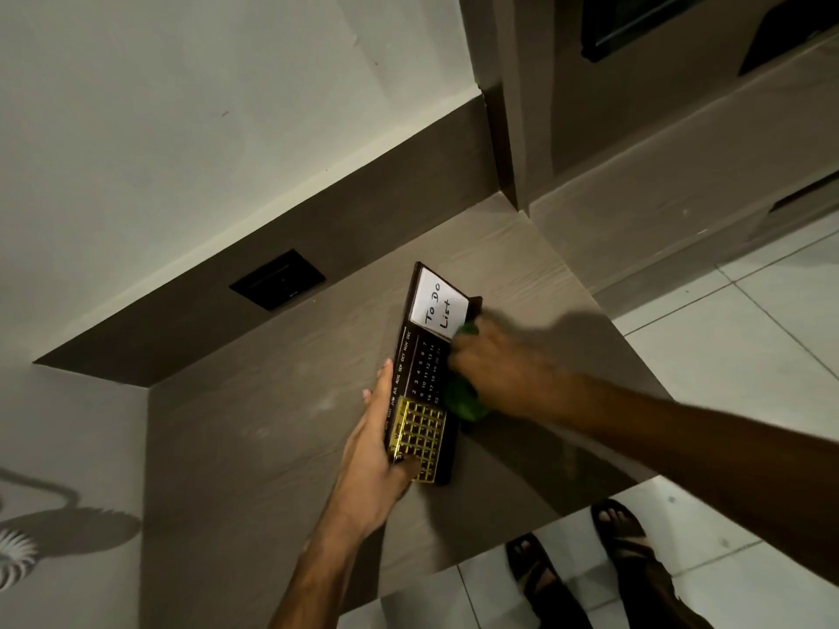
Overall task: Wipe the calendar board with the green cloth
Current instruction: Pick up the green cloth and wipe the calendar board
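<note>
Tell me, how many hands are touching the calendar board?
2: the left hand grips the calendar board at its near left edge; the right hand presses the green cloth on its right side.

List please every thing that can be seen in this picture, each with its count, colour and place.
calendar board: one, dark brown with gold grid and white "To Do List" panel, lying on the shelf
green cloth: one, green, on the board's right side under the right hand
wooden shelf: one, grey-brown, against the wall
wall plate: one, black, on the dark strip behind the shelf
floor tiles: many, white, to the right and below
sandals: two, black, on the feet below
left hand: one, gripping the board's near left edge
right hand: one, pressing the cloth
</note>
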`<state>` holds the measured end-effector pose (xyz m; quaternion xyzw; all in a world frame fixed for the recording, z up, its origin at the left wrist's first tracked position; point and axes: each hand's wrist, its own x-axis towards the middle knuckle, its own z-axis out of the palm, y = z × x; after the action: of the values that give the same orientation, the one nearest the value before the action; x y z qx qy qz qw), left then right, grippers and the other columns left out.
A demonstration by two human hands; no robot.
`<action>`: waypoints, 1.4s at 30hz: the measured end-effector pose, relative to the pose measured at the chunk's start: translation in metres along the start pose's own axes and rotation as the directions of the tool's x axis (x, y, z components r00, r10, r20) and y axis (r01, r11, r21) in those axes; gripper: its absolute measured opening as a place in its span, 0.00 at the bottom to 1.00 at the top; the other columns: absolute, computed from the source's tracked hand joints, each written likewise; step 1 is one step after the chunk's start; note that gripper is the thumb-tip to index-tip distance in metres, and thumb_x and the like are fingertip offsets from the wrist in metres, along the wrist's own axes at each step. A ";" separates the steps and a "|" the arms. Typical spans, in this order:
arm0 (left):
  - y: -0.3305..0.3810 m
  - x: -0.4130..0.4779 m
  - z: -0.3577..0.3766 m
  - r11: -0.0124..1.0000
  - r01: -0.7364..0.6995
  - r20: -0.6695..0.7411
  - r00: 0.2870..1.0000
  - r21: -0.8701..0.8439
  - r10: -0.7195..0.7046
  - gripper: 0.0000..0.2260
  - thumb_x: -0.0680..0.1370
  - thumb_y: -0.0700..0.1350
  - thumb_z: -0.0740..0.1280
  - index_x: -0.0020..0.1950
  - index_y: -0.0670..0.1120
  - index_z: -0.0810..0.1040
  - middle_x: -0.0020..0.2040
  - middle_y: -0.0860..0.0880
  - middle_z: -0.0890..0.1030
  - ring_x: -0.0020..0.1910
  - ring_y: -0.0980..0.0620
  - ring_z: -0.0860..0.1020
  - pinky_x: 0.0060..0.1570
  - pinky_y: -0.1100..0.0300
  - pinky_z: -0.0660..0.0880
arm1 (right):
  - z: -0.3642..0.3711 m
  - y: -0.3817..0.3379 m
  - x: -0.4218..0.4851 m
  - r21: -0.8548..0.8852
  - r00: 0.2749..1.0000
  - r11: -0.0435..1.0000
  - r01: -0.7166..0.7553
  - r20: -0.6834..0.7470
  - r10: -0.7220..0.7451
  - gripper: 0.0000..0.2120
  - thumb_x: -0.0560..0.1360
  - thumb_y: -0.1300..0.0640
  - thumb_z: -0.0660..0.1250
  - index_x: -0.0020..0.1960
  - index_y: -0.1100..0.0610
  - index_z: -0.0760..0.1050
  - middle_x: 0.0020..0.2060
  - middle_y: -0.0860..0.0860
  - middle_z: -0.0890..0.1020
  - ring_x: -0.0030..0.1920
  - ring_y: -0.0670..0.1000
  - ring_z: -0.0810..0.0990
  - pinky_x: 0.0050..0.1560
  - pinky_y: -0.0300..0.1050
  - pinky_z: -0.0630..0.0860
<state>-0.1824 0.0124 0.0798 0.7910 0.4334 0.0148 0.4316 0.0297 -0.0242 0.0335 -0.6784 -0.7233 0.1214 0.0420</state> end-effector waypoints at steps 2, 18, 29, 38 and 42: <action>-0.001 0.000 0.001 1.000 -0.007 -0.002 1.000 0.019 0.007 0.51 0.72 0.30 0.70 0.78 0.63 0.41 0.82 0.53 0.50 0.80 0.45 0.47 0.74 0.31 0.55 | 0.018 -0.031 -0.023 0.027 0.991 0.991 0.130 -0.033 -0.129 0.15 0.72 0.50 0.70 0.56 0.54 0.77 0.55 0.54 0.77 0.56 0.57 0.70 0.56 0.55 0.73; -0.002 0.001 0.001 1.000 0.007 -0.003 1.000 0.023 -0.007 0.50 0.73 0.30 0.69 0.78 0.62 0.41 0.82 0.53 0.49 0.80 0.45 0.48 0.73 0.30 0.56 | 0.025 -0.042 -0.037 0.057 0.980 0.980 0.191 -0.063 -0.187 0.13 0.74 0.50 0.67 0.56 0.54 0.77 0.55 0.52 0.78 0.56 0.55 0.69 0.58 0.51 0.69; 0.002 -0.002 -0.001 0.998 0.031 -0.005 0.999 0.057 -0.031 0.53 0.72 0.31 0.70 0.75 0.69 0.38 0.81 0.55 0.49 0.80 0.46 0.50 0.72 0.30 0.58 | -0.001 0.075 0.018 0.385 0.957 0.890 -0.244 -0.053 0.286 0.22 0.70 0.62 0.63 0.62 0.45 0.75 0.57 0.51 0.76 0.54 0.52 0.70 0.50 0.52 0.75; 0.003 -0.002 0.002 0.998 0.040 -0.028 0.999 0.054 -0.039 0.52 0.72 0.32 0.71 0.76 0.66 0.40 0.81 0.54 0.49 0.80 0.49 0.46 0.74 0.32 0.54 | 0.048 0.024 -0.048 -0.135 0.939 0.978 0.161 -0.283 -0.194 0.23 0.66 0.59 0.77 0.60 0.59 0.80 0.61 0.56 0.81 0.64 0.57 0.76 0.63 0.53 0.71; 0.004 -0.004 0.002 0.999 0.033 -0.040 0.999 0.030 -0.031 0.52 0.72 0.32 0.72 0.77 0.66 0.41 0.81 0.54 0.52 0.80 0.49 0.47 0.75 0.34 0.54 | 0.028 0.040 -0.047 0.023 0.928 0.991 0.134 -0.355 -0.117 0.30 0.63 0.68 0.76 0.64 0.62 0.76 0.63 0.61 0.78 0.60 0.61 0.79 0.55 0.59 0.79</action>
<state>-0.1812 0.0074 0.0828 0.7900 0.4545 0.0169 0.4111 0.0658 -0.0721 0.0021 -0.6404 -0.7430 0.0118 0.1943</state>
